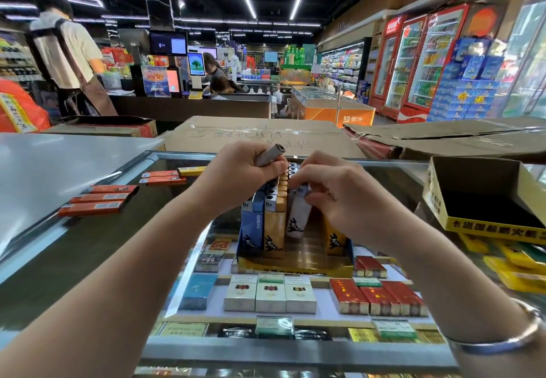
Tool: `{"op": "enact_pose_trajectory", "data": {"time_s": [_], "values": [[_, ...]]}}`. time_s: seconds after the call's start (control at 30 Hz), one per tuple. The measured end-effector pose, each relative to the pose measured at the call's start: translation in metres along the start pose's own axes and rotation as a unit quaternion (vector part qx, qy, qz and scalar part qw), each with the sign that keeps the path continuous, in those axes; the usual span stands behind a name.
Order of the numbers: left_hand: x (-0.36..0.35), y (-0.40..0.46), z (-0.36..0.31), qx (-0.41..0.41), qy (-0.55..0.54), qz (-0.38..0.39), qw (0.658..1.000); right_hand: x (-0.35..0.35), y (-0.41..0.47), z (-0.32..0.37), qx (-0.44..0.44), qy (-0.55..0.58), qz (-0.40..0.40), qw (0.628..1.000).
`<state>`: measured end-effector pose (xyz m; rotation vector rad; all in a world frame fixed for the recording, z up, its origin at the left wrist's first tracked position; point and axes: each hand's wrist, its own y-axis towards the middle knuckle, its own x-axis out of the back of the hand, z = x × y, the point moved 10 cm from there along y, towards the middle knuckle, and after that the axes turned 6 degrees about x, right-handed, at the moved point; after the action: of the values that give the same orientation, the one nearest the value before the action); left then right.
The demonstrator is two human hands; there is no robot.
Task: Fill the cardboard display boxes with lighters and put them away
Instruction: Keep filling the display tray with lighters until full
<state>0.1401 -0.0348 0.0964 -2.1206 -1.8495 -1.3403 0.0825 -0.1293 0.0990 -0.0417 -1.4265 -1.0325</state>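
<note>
On the far left of the glass-topped table (88,247), a loose group of orange lighters (97,200) lies flat, with a few more orange ones and a yellow one (165,175) farther back; these look like stock not yet loaded.

Moving inward, the left hand (240,175) is curled around a grey lighter (270,154), which it holds tilted above the rows, apparently in reserve. Just below and between the hands stands the display box (295,265), yellow-fronted, near the middle of the table. Its left columns are packed with upright blue and yellow lighters, and a gap shows in the near part of the right side.

The right hand (339,191) pinches the top of a white lighter (298,215), which leans in that gap, its base low in the box. So the step in hand seems to be filling: seating this white lighter in its column. The next move likely calls for standing it upright and pressing it down flush against its neighbours without tipping the packed rows, then bringing in the grey one.

At the far right, an empty yellow box (484,224) sits on other yellow packaging, probably next to be filled.
</note>
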Motion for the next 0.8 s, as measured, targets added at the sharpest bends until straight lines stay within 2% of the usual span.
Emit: {"op": "enact_pose_trajectory", "data": {"time_s": [0.33, 0.5, 0.6, 0.73, 0.8], "values": [[0.002, 0.001, -0.001, -0.005, 0.011, -0.007, 1.0, -0.003, 0.002, 0.0, 0.005, -0.055, -0.025, 0.998], [0.015, -0.002, -0.012, -0.022, 0.023, -0.063, 0.998, -0.004, 0.002, -0.007, -0.007, -0.071, -0.026, 0.997], [0.029, -0.004, -0.017, -0.001, -0.085, -0.094, 0.992, -0.003, 0.0, -0.008, -0.014, -0.06, -0.031, 0.998], [0.049, -0.005, -0.012, 0.02, -0.222, -0.144, 0.964, 0.02, -0.003, -0.002, -0.003, -0.027, -0.135, 0.991], [0.045, -0.004, -0.006, 0.049, -0.294, -0.123, 0.947, 0.03, -0.006, 0.001, 0.005, -0.002, -0.178, 0.984]]}}
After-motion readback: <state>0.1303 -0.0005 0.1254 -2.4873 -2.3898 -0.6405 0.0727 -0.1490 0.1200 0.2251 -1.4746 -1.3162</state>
